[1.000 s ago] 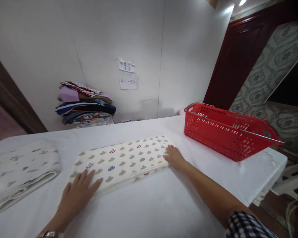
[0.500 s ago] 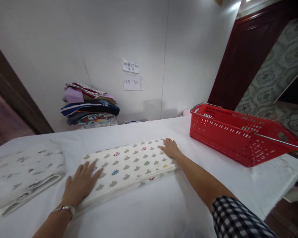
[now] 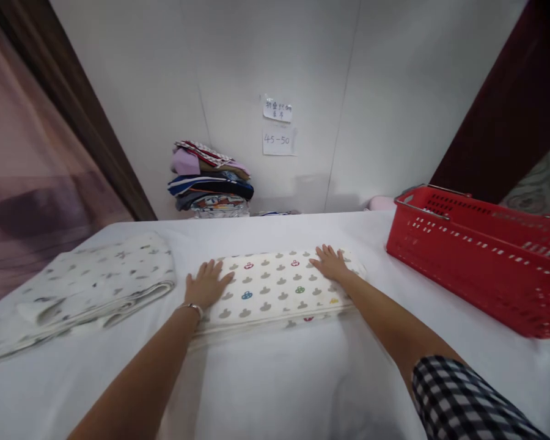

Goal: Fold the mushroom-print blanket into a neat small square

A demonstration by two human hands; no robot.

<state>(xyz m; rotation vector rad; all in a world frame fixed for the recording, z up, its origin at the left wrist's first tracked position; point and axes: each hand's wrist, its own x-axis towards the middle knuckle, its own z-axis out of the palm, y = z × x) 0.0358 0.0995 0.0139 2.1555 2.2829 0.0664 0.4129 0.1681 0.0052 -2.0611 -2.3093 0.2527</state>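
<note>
A white cloth [image 3: 275, 290] printed with grey and a few coloured mushroom-like shapes lies folded into a long flat rectangle in front of me. My left hand [image 3: 207, 285] rests flat on its left end, fingers spread, with a bracelet on the wrist. On the right end, near the far edge, my right hand [image 3: 330, 264] lies palm down with the fingers apart. Neither hand grips anything. To the left is a second folded white cloth [image 3: 114, 269] with small dark prints, its layers showing along the near edge.
All this lies on a table with a white cover [image 3: 266, 385]. A red plastic basket [image 3: 467, 263] with metal handles stands at the right. Behind the table, folded clothes [image 3: 211, 183] are piled against a wall bearing two paper notes [image 3: 278, 140]. A pinkish curtain [image 3: 36, 183] hangs left.
The view has turned left, so everything appears further right and more of the left cloth and curtain shows. Both hands still lie flat on the folded cloth's ends.
</note>
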